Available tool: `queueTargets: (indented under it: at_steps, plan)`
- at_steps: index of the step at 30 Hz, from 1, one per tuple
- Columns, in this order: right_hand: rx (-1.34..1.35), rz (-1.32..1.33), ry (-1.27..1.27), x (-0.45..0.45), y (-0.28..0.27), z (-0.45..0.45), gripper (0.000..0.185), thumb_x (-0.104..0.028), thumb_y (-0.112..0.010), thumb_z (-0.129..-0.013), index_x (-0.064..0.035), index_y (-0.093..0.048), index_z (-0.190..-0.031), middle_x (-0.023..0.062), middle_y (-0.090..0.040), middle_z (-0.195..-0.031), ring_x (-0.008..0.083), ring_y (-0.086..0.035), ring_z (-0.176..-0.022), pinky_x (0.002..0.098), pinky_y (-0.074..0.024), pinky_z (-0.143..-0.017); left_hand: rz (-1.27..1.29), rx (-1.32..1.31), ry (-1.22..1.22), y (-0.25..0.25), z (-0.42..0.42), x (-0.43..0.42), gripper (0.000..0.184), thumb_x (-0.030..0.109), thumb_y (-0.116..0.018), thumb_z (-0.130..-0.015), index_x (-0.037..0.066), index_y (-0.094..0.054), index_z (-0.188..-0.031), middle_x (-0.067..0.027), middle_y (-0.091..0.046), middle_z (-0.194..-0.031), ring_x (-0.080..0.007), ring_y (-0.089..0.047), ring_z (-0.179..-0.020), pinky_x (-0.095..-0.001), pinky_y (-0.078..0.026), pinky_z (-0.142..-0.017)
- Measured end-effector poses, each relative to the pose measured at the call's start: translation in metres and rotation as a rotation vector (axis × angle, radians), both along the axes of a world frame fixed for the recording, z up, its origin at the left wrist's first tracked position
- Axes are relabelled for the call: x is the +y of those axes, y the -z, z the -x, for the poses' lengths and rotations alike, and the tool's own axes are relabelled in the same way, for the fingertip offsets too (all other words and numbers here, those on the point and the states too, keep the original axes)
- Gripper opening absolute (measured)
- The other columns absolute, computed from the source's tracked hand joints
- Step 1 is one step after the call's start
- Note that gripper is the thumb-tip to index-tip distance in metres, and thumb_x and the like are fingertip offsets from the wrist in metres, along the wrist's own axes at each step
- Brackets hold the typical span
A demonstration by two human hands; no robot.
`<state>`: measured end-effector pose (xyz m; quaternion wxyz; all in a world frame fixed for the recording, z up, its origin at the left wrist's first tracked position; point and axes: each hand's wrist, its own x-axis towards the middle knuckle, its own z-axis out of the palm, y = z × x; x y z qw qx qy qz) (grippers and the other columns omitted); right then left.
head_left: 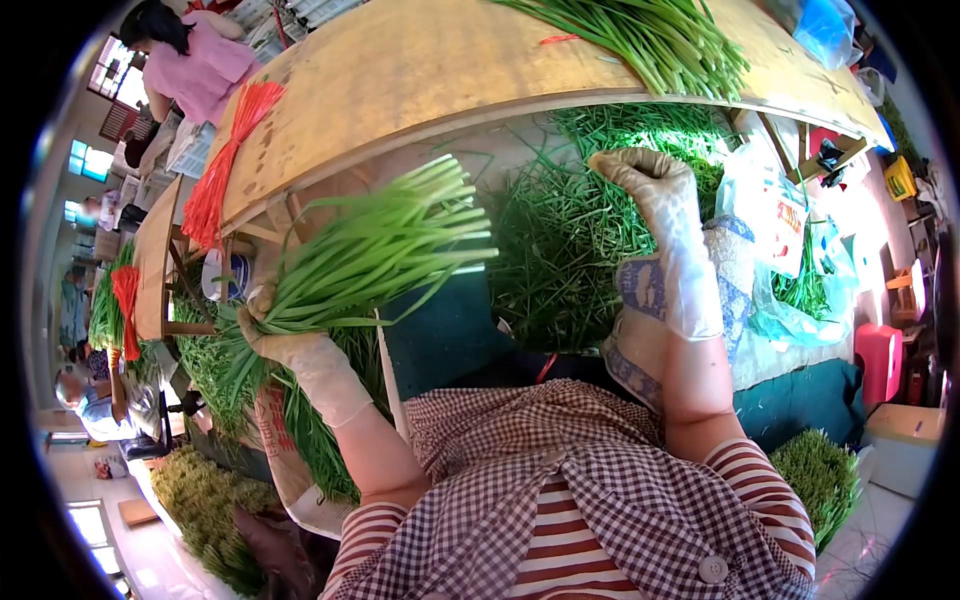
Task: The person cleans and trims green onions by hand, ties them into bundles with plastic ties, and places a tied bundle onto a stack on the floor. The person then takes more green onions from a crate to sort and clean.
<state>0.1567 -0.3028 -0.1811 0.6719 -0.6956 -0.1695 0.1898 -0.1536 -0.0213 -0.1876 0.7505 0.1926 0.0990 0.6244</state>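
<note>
My left hand (290, 345), in a pale thin glove, is closed round the leafy end of a bunch of garlic chives (380, 245). The pale stem ends point up and to the right, and the bunch hangs in the air short of the table edge. My right hand (650, 180), gloved too, is raised over a heap of loose green leaves (560, 240). Its fingers are curled and pressed together at the tips; whether anything small is between them I cannot make out.
A wooden table (400, 70) spans the front, bearing a pile of chives (660, 45). Red ties (230, 165) hang over its left edge. Plastic bags (790, 240) stand at the right. More greens (210, 500) lie lower left. A person in pink (195, 65) is beyond the table.
</note>
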Motion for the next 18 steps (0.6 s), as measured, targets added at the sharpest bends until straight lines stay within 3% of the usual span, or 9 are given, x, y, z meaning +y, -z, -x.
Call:
queueTargets:
  at_steps: [3,5,7,10,11,14,15,16,18]
  plan:
    - [0.030,-0.137,-0.161,0.012,0.011,0.018,0.021,-0.013,-0.078,-0.077,-0.0026,-0.071,-0.094,0.0093,-0.071,-0.093,0.0111,-0.064,-0.086,0.0246,-0.0527,-0.081,-0.065,0.085,-0.017,0.004,0.002,0.002,0.022,0.025,-0.053,-0.082,0.013,-0.049,-0.065,-0.0011,-0.053,-0.063,-0.0213,-0.056,-0.087,-0.0529,-0.038,-0.101]
    - [0.092,-0.120,-0.354,0.023,0.001,0.046,0.027,-0.013,-0.079,-0.076,-0.0030,-0.071,-0.100,0.0083,-0.071,-0.095,0.0115,-0.064,-0.087,0.0240,-0.0512,-0.085,0.039,-0.068,0.120,0.007,-0.005,0.000,0.022,0.026,-0.052,-0.083,0.013,-0.050,-0.065,-0.0011,-0.053,-0.063,-0.0220,-0.056,-0.086,-0.0534,-0.038,-0.101]
    - [0.202,-0.096,-0.419,0.037,0.002,0.063,0.026,-0.011,-0.076,-0.078,-0.0029,-0.071,-0.102,0.0081,-0.071,-0.096,0.0120,-0.065,-0.086,0.0244,-0.0516,-0.082,0.084,-0.061,0.057,0.008,-0.019,-0.013,0.014,0.021,-0.057,-0.079,0.007,-0.055,-0.075,-0.0022,-0.057,-0.066,-0.0188,-0.056,-0.070,-0.0429,-0.042,-0.097]
    - [0.321,-0.178,-0.409,0.040,0.006,0.077,0.018,-0.011,-0.070,-0.084,-0.0015,-0.071,-0.099,0.0081,-0.072,-0.091,0.0106,-0.066,-0.082,0.0250,-0.0520,-0.077,0.070,-0.035,0.180,0.012,-0.027,-0.025,0.025,0.025,-0.053,-0.084,0.013,-0.046,-0.063,-0.0002,-0.051,-0.061,-0.0219,-0.057,-0.080,-0.0540,-0.039,-0.100]
    - [0.298,-0.246,-0.398,0.039,0.011,0.075,0.016,-0.012,-0.070,-0.084,-0.0020,-0.071,-0.096,0.0084,-0.072,-0.090,0.0129,-0.066,-0.082,0.0269,-0.0519,-0.079,0.032,-0.138,0.290,0.026,-0.019,-0.011,0.027,0.025,-0.054,-0.085,0.014,-0.045,-0.062,0.0000,-0.050,-0.060,-0.0187,-0.056,-0.072,-0.0552,-0.039,-0.100]
    - [0.251,-0.540,-0.374,0.026,0.006,0.056,0.013,-0.016,-0.070,-0.083,-0.0041,-0.071,-0.088,0.0073,-0.071,-0.086,0.0155,-0.065,-0.086,0.0289,-0.0477,-0.088,0.089,-0.235,0.325,0.033,-0.009,0.000,0.026,0.027,-0.054,-0.085,0.014,-0.046,-0.063,0.0013,-0.051,-0.061,-0.0154,-0.054,-0.067,-0.0499,-0.043,-0.096]
    - [0.483,-0.757,-0.243,0.024,0.004,0.045,0.013,-0.018,-0.068,-0.084,-0.0057,-0.071,-0.085,0.0067,-0.069,-0.085,0.0171,-0.065,-0.087,0.0310,-0.0456,-0.094,0.082,-0.248,0.264,0.030,-0.009,-0.002,0.020,0.023,-0.055,-0.083,0.012,-0.048,-0.068,0.0015,-0.051,-0.061,-0.0139,-0.053,-0.064,-0.0429,-0.045,-0.089]
    - [0.389,-0.781,-0.239,0.017,-0.001,0.026,0.011,-0.012,-0.066,-0.086,-0.0059,-0.071,-0.093,0.0084,-0.070,-0.094,0.0164,-0.064,-0.090,0.0308,-0.0477,-0.093,0.074,-0.261,0.204,0.022,-0.009,-0.005,0.015,0.019,-0.056,-0.082,0.009,-0.050,-0.073,0.0016,-0.051,-0.061,-0.0123,-0.053,-0.062,-0.0360,-0.047,-0.081]
    - [0.030,-0.329,-0.048,0.012,-0.007,0.022,0.015,-0.007,-0.066,-0.085,-0.0053,-0.071,-0.100,0.0099,-0.069,-0.104,0.0160,-0.064,-0.093,0.0287,-0.0496,-0.092,0.082,-0.370,0.274,0.017,-0.004,-0.007,0.014,0.019,-0.057,-0.082,0.009,-0.051,-0.074,0.0027,-0.052,-0.062,-0.0116,-0.053,-0.062,-0.0319,-0.048,-0.078]
